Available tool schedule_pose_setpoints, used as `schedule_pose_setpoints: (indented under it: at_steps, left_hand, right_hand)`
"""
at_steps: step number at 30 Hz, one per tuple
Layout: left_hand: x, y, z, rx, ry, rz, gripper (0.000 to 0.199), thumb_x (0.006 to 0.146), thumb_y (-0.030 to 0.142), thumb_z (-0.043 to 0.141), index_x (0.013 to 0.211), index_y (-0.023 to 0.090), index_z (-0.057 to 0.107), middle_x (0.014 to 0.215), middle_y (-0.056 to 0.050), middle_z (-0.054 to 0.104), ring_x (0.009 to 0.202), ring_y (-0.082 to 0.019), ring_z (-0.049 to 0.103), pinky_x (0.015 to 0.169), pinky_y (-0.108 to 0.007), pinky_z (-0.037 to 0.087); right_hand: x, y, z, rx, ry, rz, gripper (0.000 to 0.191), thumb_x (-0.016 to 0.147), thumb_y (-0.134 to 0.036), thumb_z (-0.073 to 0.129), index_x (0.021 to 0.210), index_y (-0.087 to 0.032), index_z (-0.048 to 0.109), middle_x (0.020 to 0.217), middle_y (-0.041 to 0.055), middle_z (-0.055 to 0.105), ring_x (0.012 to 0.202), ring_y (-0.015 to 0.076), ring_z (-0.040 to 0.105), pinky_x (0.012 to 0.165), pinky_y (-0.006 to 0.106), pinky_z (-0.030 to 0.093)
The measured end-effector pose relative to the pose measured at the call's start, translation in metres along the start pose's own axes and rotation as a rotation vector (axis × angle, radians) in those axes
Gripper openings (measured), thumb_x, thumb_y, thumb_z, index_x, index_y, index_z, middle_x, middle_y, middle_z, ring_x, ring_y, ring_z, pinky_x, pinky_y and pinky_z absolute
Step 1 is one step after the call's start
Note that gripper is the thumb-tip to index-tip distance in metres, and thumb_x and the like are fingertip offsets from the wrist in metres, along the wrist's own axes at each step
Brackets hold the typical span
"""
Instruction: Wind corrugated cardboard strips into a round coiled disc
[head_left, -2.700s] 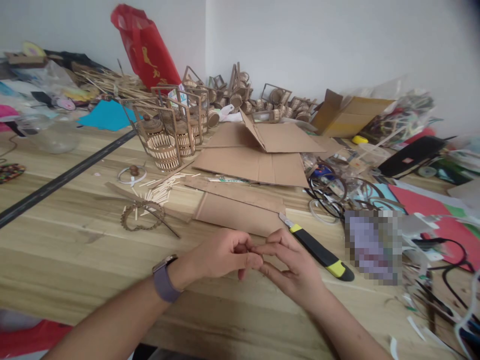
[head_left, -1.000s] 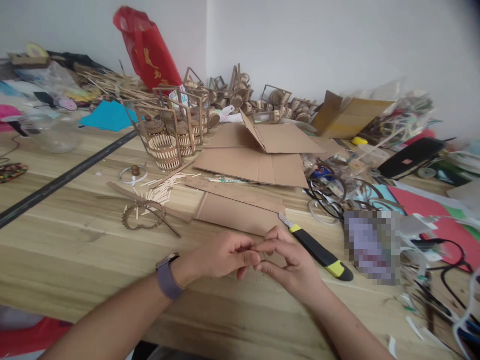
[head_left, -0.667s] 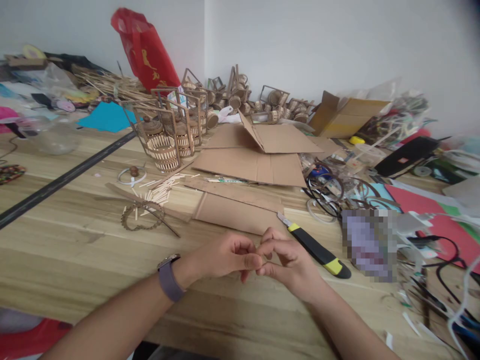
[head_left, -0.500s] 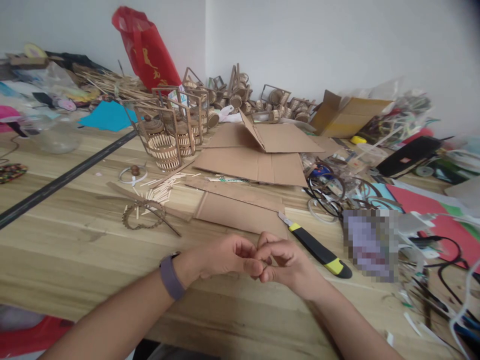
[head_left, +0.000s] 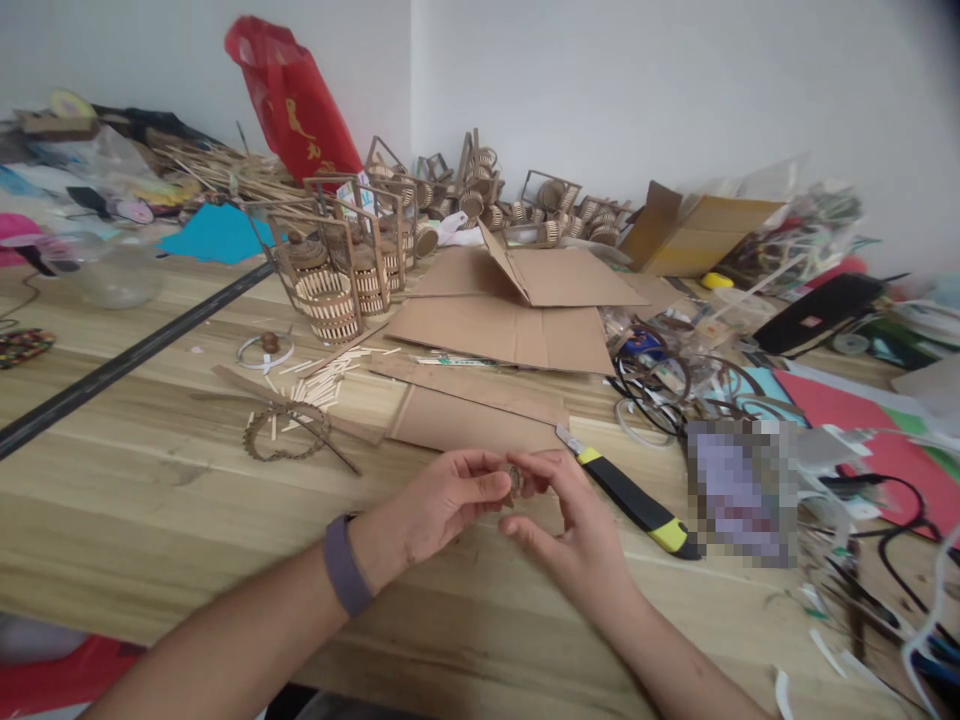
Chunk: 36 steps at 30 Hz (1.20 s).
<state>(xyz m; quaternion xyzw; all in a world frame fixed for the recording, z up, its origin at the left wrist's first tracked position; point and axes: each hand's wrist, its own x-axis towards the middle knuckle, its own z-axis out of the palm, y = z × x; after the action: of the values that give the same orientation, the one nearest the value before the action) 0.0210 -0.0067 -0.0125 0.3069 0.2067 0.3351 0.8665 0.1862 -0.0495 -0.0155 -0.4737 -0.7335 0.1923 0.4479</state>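
Note:
My left hand point(head_left: 442, 500), with a purple band at the wrist, pinches a small brown curled piece point(head_left: 514, 484) between thumb and fingers. Close on its right is my right hand point(head_left: 574, 515), thumb and fingers spread apart, fingertips beside the piece; whether they touch it is unclear. A black and yellow utility knife point(head_left: 634, 500) lies right of the hands, blade toward the cardboard point(head_left: 472, 415). To the left, a toothed brown strip loop point(head_left: 287, 432) rests by a pile of short pale sticks point(head_left: 326, 382).
Small wooden baskets with tall handles point(head_left: 330, 305) stand behind the sticks. A long black bar point(head_left: 135, 355) crosses the left side. Cables and strip rings point(head_left: 652, 375) clutter the right, near red paper point(head_left: 862, 440). A red bag point(head_left: 292, 100) stands at the back.
The right hand's thumb has come away from the left fingers and its grip has opened. The small brown piece now shows in the left hand's pinch.

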Motion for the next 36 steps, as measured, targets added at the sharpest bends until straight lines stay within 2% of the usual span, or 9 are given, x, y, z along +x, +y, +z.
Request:
schedule_pose_setpoints:
  at_steps: [3, 7, 14, 17, 19, 24, 29, 33, 36]
  left_hand:
    - [0.000, -0.004, 0.001, -0.033, 0.026, -0.007, 0.036, 0.054, 0.030, 0.094, 0.082, 0.015, 0.076, 0.081, -0.003, 0.069, 0.079, -0.013, 0.060, 0.070, -0.021, 0.044]
    - [0.000, -0.006, 0.000, -0.018, 0.034, -0.010, 0.036, 0.056, 0.030, 0.093, 0.083, 0.014, 0.076, 0.079, -0.002, 0.068, 0.080, -0.012, 0.059, 0.077, -0.023, 0.043]
    - [0.000, -0.012, -0.003, -0.015, 0.023, -0.078, 0.041, 0.057, 0.040, 0.091, 0.080, 0.012, 0.073, 0.076, 0.001, 0.061, 0.070, -0.009, 0.051, 0.073, -0.024, 0.040]
    - [-0.001, -0.013, -0.004, 0.128, 0.033, -0.031, 0.044, 0.062, 0.050, 0.086, 0.077, 0.012, 0.071, 0.070, 0.002, 0.057, 0.066, -0.009, 0.047, 0.069, -0.024, 0.038]
    - [-0.002, -0.011, -0.005, 0.306, 0.076, 0.046, 0.047, 0.066, 0.055, 0.081, 0.081, 0.012, 0.072, 0.070, 0.001, 0.058, 0.068, -0.011, 0.048, 0.069, -0.024, 0.039]
    - [-0.005, -0.003, -0.007, 0.548, 0.128, 0.234, 0.055, 0.075, 0.048, 0.077, 0.119, 0.019, 0.064, 0.086, -0.001, 0.064, 0.079, -0.015, 0.057, 0.071, -0.025, 0.044]
    - [-0.009, 0.004, -0.006, 0.795, -0.021, 0.383, 0.021, 0.085, 0.031, 0.070, 0.102, 0.019, 0.074, 0.087, -0.003, 0.068, 0.077, -0.013, 0.058, 0.069, -0.024, 0.045]
    - [-0.012, 0.007, -0.006, 1.056, -0.032, 0.593, 0.018, 0.087, 0.023, 0.068, 0.103, 0.019, 0.075, 0.079, -0.001, 0.065, 0.072, -0.013, 0.056, 0.068, -0.023, 0.043]
    - [-0.011, 0.007, -0.007, 1.060, -0.039, 0.585, 0.015, 0.089, 0.024, 0.066, 0.100, 0.018, 0.075, 0.078, -0.001, 0.063, 0.071, -0.012, 0.056, 0.066, -0.023, 0.042]
  right_hand:
    - [-0.001, -0.003, 0.002, -0.080, 0.052, -0.047, 0.026, 0.085, -0.030, 0.068, 0.111, -0.025, 0.064, 0.086, 0.0039, 0.058, 0.076, 0.0194, 0.058, 0.068, 0.033, 0.052]
    - [-0.001, -0.004, 0.002, -0.126, 0.093, -0.115, 0.027, 0.085, -0.018, 0.063, 0.110, -0.025, 0.064, 0.086, 0.0039, 0.058, 0.077, 0.0189, 0.058, 0.067, 0.032, 0.051]
    - [-0.006, 0.004, -0.001, -0.201, 0.125, -0.188, 0.019, 0.087, -0.025, 0.067, 0.106, -0.024, 0.066, 0.089, 0.0059, 0.062, 0.082, 0.0211, 0.061, 0.070, 0.034, 0.051]
    - [-0.004, 0.006, -0.004, -0.214, 0.110, -0.190, 0.016, 0.087, -0.030, 0.067, 0.102, -0.024, 0.067, 0.085, 0.0053, 0.062, 0.079, 0.0209, 0.060, 0.069, 0.035, 0.049]
    - [0.000, 0.007, -0.006, -0.166, 0.060, -0.148, 0.013, 0.088, -0.032, 0.066, 0.097, -0.023, 0.068, 0.080, 0.0042, 0.062, 0.076, 0.0197, 0.059, 0.067, 0.033, 0.048]
    - [0.012, 0.008, -0.016, 0.097, -0.085, 0.061, 0.027, 0.089, -0.047, 0.062, 0.085, -0.021, 0.068, 0.074, 0.0020, 0.059, 0.071, 0.0169, 0.057, 0.065, 0.029, 0.046]
    - [0.017, 0.005, -0.023, 0.358, -0.292, 0.251, 0.040, 0.084, -0.058, 0.063, 0.075, -0.020, 0.068, 0.073, 0.0001, 0.055, 0.068, 0.0143, 0.052, 0.066, 0.027, 0.042]
    - [0.017, 0.002, -0.023, 0.493, -0.353, 0.365, 0.044, 0.079, -0.062, 0.067, 0.072, -0.018, 0.068, 0.071, -0.0012, 0.053, 0.068, 0.0137, 0.051, 0.065, 0.027, 0.041]
    - [0.016, 0.003, -0.021, 0.528, -0.339, 0.411, 0.038, 0.077, -0.057, 0.071, 0.077, -0.019, 0.069, 0.073, -0.0007, 0.059, 0.071, 0.0142, 0.054, 0.068, 0.027, 0.043]
